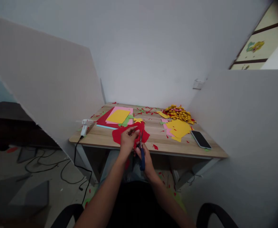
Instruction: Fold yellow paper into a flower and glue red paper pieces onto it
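Observation:
My left hand (127,139) is closed, its thumb and fingers pinching at a piece of red paper (118,134) near the table's front edge. A pair of scissors (142,161) with dark blue handles is in my right hand (148,161), blades pointing up and away from me beside my left fingertips. Red paper spreads on both sides of the blades. Just behind it lies a small yellow cut-out (138,120). My fingers hide where the blades meet the paper.
Coloured sheets (118,116) are stacked at the left, near a white glue gun (84,127) with a cord. At the right are yellow sheets (177,129), a pile of yellow cut-outs (179,113) and a phone (200,139). Scraps litter the table (153,128); partitions flank it.

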### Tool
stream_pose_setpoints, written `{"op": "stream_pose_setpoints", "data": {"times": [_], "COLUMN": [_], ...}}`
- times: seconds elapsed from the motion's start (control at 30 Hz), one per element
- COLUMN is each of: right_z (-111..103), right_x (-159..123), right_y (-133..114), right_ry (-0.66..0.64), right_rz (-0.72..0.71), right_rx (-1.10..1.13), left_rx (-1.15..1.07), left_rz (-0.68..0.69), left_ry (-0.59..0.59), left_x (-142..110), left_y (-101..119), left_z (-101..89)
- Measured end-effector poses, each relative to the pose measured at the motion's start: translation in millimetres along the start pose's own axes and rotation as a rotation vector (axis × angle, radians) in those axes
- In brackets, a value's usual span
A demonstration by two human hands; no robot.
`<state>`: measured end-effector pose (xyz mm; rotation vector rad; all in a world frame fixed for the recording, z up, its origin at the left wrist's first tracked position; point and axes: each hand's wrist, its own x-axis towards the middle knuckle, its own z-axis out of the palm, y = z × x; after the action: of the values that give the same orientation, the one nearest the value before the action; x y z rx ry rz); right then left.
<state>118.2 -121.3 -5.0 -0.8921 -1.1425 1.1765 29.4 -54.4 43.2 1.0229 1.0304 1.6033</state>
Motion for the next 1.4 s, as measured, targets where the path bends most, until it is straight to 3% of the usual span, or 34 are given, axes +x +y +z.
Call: {"op": "stream_pose_setpoints", "data": {"times": [0.33,0.8,1.07,1.4], "right_z": [1,-3,-9,-12], "right_x": [1,-2,-2,2], "right_y": [-7,-15,-5,5], "right_ry": [0.031,0.073,-0.005,0.016], "right_rz": [-0.047,-0.056,-0.052,-0.025], "right_rx": [0.012,0.002,0.035,0.036], "left_rx": [-0.011,-0.019,-0.016,-0.049], "left_rz": [0.015,0.034,0.031,0.022], "left_ry": [-0.015,0.016,0.015,0.021], "left_x": [-21,-28,-28,-27], "left_y": [13,11,8,6], "left_z": [3.8,8.7,7.5,7.3]}}
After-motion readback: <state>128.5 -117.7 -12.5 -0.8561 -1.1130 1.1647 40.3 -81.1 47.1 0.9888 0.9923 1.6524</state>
